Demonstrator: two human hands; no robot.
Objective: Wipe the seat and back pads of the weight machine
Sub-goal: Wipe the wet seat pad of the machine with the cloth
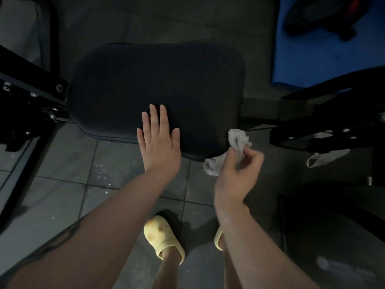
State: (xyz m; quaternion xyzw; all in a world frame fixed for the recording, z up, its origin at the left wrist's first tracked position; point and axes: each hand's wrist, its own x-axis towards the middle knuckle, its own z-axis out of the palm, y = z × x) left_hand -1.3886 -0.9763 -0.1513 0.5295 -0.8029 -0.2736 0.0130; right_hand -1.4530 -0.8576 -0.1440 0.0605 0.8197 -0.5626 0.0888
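A black padded seat [156,86] of the weight machine fills the middle of the head view, seen from above. My left hand [159,142] lies flat and open over the seat's near edge, fingers spread and pointing away from me. Just off the seat's near right corner, my right hand [239,172] is closed on a crumpled grey-white cloth [233,149], which bunches above and to the left of my fingers. The cloth touches or nearly touches the seat's corner. No back pad is clearly visible.
Black metal frame parts with bolts stand at the left [31,97] and right [333,126] of the seat. A blue mat [323,59] lies at the far right. Grey floor tiles [62,184] are below, with my feet in yellow clogs [162,236]. A pale bag strap [325,157] lies at right.
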